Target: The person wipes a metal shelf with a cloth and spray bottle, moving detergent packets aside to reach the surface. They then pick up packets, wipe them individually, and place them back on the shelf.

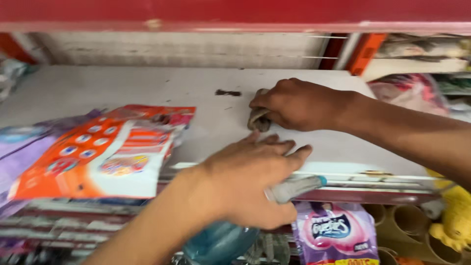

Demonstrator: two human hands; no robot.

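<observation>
Here we see the right hand [299, 104] clenched on a small grey rag [258, 119], pressing it flat against the white shelf [147, 88], knuckles up and wrist low, a posture that suits wiping. Just left of the rag, a dark smudge [228, 92] marks the dusty surface, apart from the cloth. Nearer us, the left hand [250, 184] grasps a spray bottle [294, 188] by its neck, its grey nozzle with a blue tip pointing right along the shelf's front edge and its bluish body [221, 243] hanging below, which keeps it off the surface under the rag. Outward to the left, an orange-and-white packet [98, 157] lies flat on purple packs [24, 152], seemingly pushed aside so the middle of the shelf stays bare. Below the shelf lip, a pink-and-purple pouch [336, 233] hangs; a yellow toy [454, 216] sits at far right.
</observation>
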